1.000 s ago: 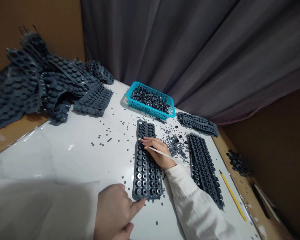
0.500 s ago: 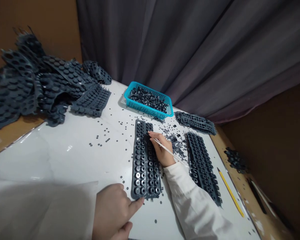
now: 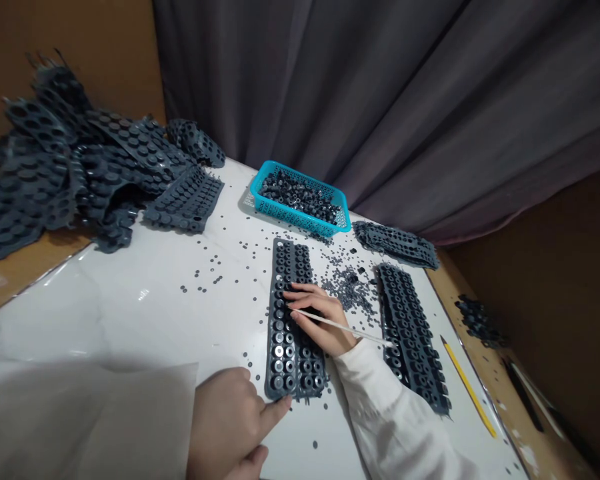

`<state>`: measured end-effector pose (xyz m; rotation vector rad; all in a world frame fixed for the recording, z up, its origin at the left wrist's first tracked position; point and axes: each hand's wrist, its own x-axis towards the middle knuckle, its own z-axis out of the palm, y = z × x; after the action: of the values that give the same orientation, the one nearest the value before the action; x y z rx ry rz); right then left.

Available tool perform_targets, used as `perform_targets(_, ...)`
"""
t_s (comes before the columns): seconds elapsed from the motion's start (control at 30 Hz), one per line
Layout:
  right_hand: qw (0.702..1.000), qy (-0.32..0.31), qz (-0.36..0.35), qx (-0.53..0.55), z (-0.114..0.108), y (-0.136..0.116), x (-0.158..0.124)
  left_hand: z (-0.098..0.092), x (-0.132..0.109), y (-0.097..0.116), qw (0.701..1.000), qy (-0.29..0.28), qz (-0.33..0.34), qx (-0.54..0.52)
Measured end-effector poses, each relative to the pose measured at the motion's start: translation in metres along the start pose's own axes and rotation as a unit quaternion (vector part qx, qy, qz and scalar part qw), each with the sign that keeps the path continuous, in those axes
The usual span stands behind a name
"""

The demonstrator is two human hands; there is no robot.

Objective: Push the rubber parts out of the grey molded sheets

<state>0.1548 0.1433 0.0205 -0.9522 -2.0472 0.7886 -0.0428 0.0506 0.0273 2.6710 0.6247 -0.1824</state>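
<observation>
A long dark grey rubber strip studded with small ring-shaped parts lies lengthwise on the white table. My right hand rests on the strip's middle, fingers closed round a thin white stick whose tip touches the strip. My left hand is curled at the near end, its index finger pressing the strip's near left corner. A second similar strip lies to the right of my right hand.
A turquoise basket full of small dark rings stands at the back. Loose rings and tiny discs are scattered about. A heap of grey rubber sheets fills the far left. A yellow pencil lies at the right edge. More sheets lie behind.
My right hand has drawn back along the strip toward me with the stick, from the far end to the middle. My left hand has kept its place.
</observation>
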Motion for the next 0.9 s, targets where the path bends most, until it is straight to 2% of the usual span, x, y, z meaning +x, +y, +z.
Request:
perform_targets(0.23, 0.998, -0.022, -0.024, -0.048, -0.001, 0.001, -0.001, 0.001, 0.000, 0.000, 1.000, 0.010, -0.001, 0.009)
perform_targets(0.47, 0.984, -0.051, -0.096, -0.139, -0.002, 0.004, 0.001, -0.002, -0.001, 0.001, 1.000, 0.006, -0.007, 0.014)
perform_targets(0.6, 0.974, -0.055, -0.129, -0.179, -0.003, 0.003, 0.003, 0.002, -0.001, 0.001, 0.999, 0.021, -0.006, 0.024)
perform_targets(0.77, 0.965, -0.036, -0.128, -0.225, -0.002, 0.007, 0.005, 0.010, -0.002, 0.001, 0.999, 0.040, -0.011, 0.032)
perform_targets(0.9, 0.968, 0.032, -0.084, -0.236, -0.003, 0.011, 0.006, 0.014, -0.002, 0.001, 0.998, 0.051, -0.013, 0.030)
